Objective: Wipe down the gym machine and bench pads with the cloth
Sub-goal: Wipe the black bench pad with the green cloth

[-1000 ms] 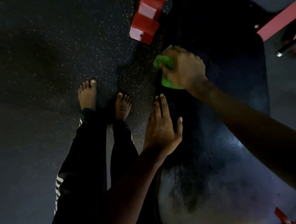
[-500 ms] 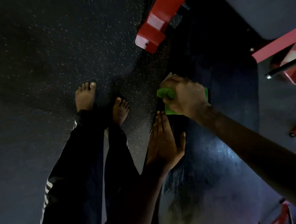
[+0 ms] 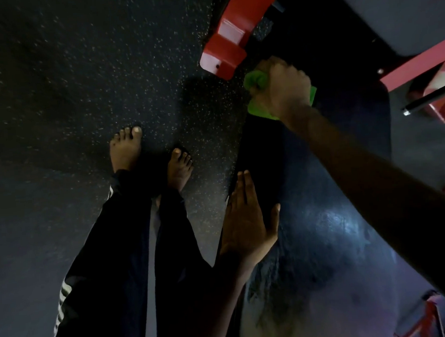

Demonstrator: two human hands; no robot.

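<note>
A long black bench pad runs from the bottom of the view up toward the red frame. My right hand grips a bunched green cloth and presses it on the far end of the pad, near its left edge. My left hand lies flat on the pad's left edge, fingers straight and together, thumb spread out. The pad's near part shows a dull, streaky sheen.
A red metal frame foot sits on the floor just left of the cloth. More red frame parts and a metal pin stand to the right. My bare feet stand on the black speckled rubber floor left of the bench.
My right hand drew the cloth back toward me along the pad, then pushed it out again to the far end. My left hand stayed flat on the pad's edge.
</note>
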